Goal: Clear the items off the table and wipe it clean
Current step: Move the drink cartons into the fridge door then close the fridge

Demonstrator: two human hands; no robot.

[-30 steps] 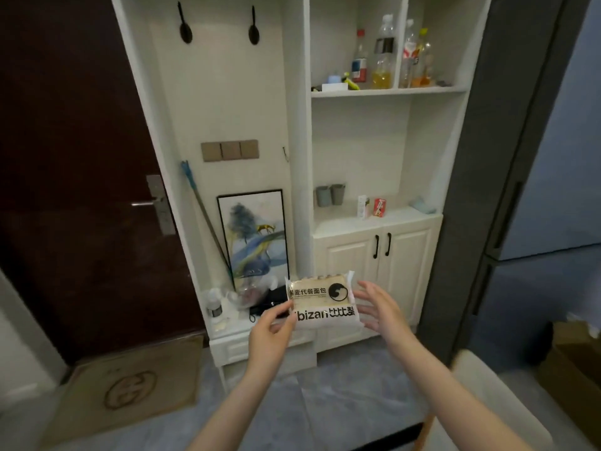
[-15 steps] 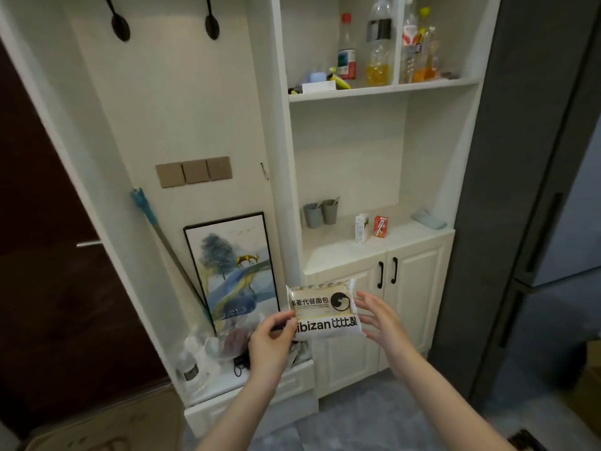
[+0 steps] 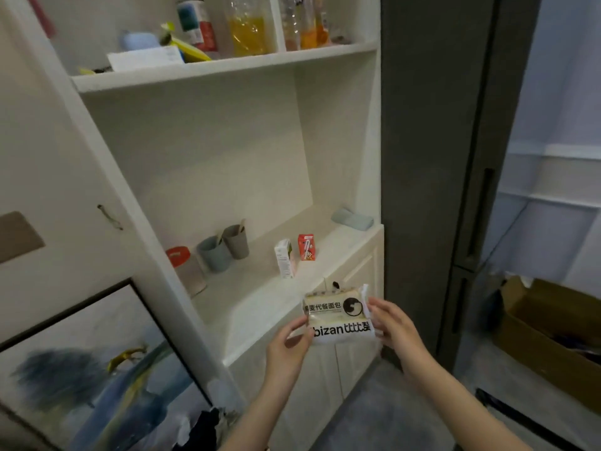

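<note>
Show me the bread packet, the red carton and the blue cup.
bread packet (image 3: 336, 315), head view, middle of its printed front.
red carton (image 3: 306, 247), head view, centre of its front face.
blue cup (image 3: 214, 255), head view, its outer wall.

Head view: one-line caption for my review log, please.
Both hands, left and right, hold a bread packet in front of the counter of a white cabinet, near two small cartons.

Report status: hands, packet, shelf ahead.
Left hand and right hand pinch the bread packet by its ends. Packet in the air before the counter shelf. Two small cartons stand further back.
</note>
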